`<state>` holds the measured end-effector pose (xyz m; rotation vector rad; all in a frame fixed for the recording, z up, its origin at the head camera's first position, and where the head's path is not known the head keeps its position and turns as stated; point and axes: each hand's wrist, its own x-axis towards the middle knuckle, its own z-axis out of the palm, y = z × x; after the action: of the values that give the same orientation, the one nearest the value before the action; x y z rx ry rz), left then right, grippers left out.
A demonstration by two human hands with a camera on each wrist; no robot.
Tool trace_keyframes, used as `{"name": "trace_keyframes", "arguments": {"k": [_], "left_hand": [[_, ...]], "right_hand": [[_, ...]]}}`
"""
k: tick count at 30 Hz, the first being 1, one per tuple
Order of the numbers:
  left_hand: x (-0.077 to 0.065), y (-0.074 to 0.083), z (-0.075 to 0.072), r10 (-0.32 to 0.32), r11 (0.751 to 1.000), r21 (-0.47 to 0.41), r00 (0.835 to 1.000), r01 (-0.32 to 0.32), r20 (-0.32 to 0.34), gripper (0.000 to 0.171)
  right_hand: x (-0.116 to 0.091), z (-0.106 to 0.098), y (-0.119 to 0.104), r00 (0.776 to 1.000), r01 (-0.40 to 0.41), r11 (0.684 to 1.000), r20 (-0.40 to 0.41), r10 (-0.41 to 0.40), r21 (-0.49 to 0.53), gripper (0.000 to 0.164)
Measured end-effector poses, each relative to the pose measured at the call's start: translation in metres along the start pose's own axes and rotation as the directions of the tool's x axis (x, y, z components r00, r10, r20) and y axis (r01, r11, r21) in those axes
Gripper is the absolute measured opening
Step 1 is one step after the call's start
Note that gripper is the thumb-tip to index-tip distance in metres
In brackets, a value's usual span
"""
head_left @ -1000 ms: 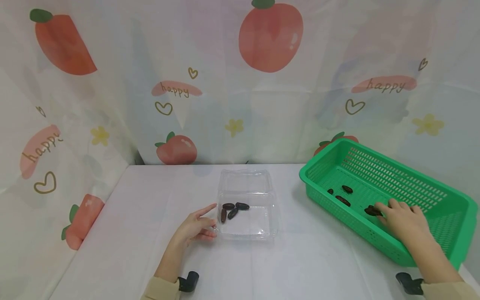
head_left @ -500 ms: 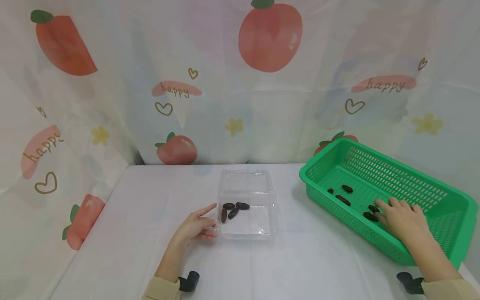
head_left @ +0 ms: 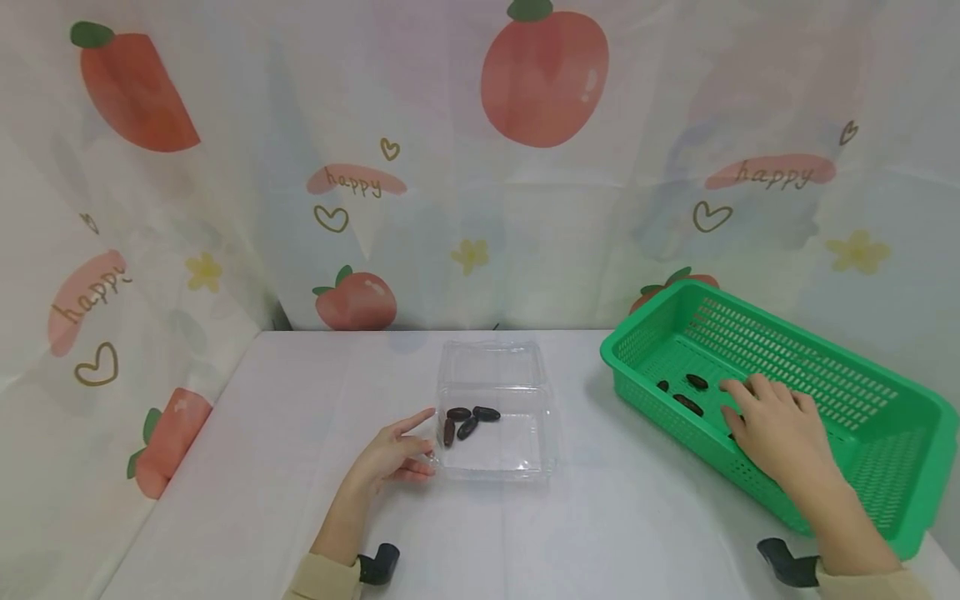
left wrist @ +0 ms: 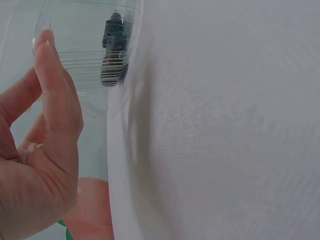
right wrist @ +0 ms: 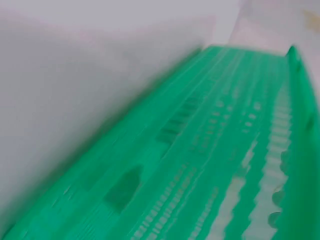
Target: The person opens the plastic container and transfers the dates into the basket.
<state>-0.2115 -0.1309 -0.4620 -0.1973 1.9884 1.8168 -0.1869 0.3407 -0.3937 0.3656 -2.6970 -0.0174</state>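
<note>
My left hand (head_left: pixel 386 457) touches the left side of a clear plastic clamshell box (head_left: pixel 517 442) with its lid tipped back. In the left wrist view, long, fairly straight fingers (left wrist: pixel 55 90) meet the box's wall. Several dark brown dates (head_left: pixel 487 414) lie in the box's back left part. Over the green basket (head_left: pixel 675 425) is my right hand (head_left: pixel 783 433), thumb and index finger apart. Dates (head_left: pixel 688 405) lie in the basket left of it. One date (head_left: pixel 732 437) shows only partly beneath the thumb. Whether the fingers hold a date is hidden. The right wrist view is blurred.
A white cloth (head_left: pixel 600 533) covers the table. The basket's tall slotted walls stand around the right hand. Behind the table hangs a curtain (head_left: pixel 555 225) printed with fruit, and another panel runs along the left side.
My right hand has shifted left and slightly up inside the basket. It now covers most of the two dates seen beside its fingertips half a second ago. My left hand and the box stay put.
</note>
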Motion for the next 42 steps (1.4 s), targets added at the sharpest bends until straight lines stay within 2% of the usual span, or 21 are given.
{"name": "trace_keyframes", "arguments": {"k": [3,7,10,13,15,20,26,32,38,42], "left_hand": [[0.000,0.000,0.000,-0.003,1.000,0.000,1.000,0.003,-0.001,0.057],[0.000,0.001,0.001,-0.007,1.000,0.006,1.000,0.007,-0.002,0.057],[0.001,0.001,0.001,-0.006,1.000,0.006,1.000,0.006,0.003,0.057],[0.001,0.002,0.001,-0.006,1.000,0.004,1.000,0.006,-0.001,0.057],[0.001,0.002,0.001,-0.006,1.000,0.002,1.000,0.006,0.002,0.057],[0.000,0.002,0.001,-0.004,1.000,0.003,1.000,0.004,0.013,0.057],[-0.002,0.002,0.001,-0.008,1.000,-0.004,1.000,0.008,0.010,0.057],[-0.003,0.003,0.002,-0.006,1.000,-0.011,1.000,0.006,0.005,0.057],[-0.003,0.003,0.001,-0.004,1.000,-0.010,1.000,0.004,0.005,0.057],[-0.003,0.002,0.001,-0.005,1.000,-0.007,1.000,0.005,0.003,0.056]], "right_hand": [[0.010,0.001,-0.018,0.995,0.039,0.999,-0.088,-0.036,0.033,0.034],[0.024,0.008,-0.042,0.967,0.143,0.988,-0.219,-0.128,0.055,0.021],[0.034,0.014,-0.062,0.952,0.206,0.976,-0.247,-0.181,0.078,0.021],[0.042,0.023,-0.084,0.954,0.228,0.969,-0.218,-0.204,0.093,0.023],[0.046,0.028,-0.099,0.961,0.228,0.968,-0.184,-0.206,0.105,0.031],[0.056,0.042,-0.134,0.968,0.238,0.964,-0.105,-0.226,0.117,0.031],[0.067,0.053,-0.168,0.961,0.277,0.946,-0.055,-0.272,0.165,0.032],[0.075,0.060,-0.193,0.947,0.320,0.928,-0.061,-0.315,0.190,0.030],[0.080,0.065,-0.211,0.941,0.325,0.919,0.018,-0.337,0.222,0.030],[0.083,0.071,-0.218,0.934,0.332,0.921,0.066,-0.351,0.202,0.028]]}}
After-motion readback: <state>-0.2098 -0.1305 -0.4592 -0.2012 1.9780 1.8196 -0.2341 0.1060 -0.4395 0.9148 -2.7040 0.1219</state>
